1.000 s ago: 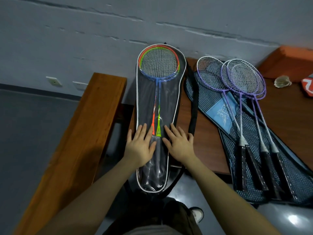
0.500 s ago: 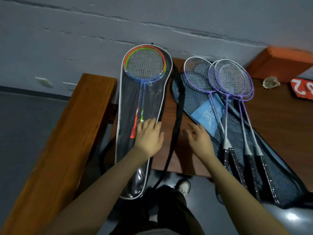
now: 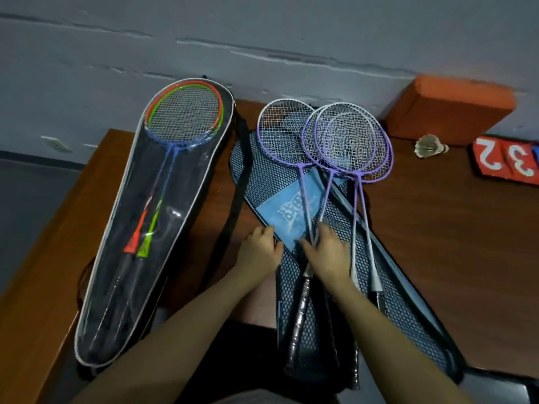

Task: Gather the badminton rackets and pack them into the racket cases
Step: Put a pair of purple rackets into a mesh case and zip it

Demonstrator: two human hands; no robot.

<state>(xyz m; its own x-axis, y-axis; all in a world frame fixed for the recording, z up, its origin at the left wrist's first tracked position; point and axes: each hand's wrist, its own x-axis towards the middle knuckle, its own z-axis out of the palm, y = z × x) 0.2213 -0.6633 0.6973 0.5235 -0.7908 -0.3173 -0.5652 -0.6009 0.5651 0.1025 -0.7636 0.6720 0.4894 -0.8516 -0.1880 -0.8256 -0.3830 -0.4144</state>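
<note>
Off the clear case, onto the mesh one.

Now over the mesh case on the desk: left hand flat at its edge, fingers loose; right hand curling round purple rackets at the shafts, grip unclear. Farther left, clear case released, holding orange and green rackets. Likely next: bagging the purple set.

A dark brown wooden table against the grey wall carries everything. At its left lies a clear-fronted racket case, its lower end overhanging the near edge. Beside it, to the right, a black mesh racket case lies aslant. Toward the back right sit an orange block, a shuttlecock and a red numbered scoreboard.
</note>
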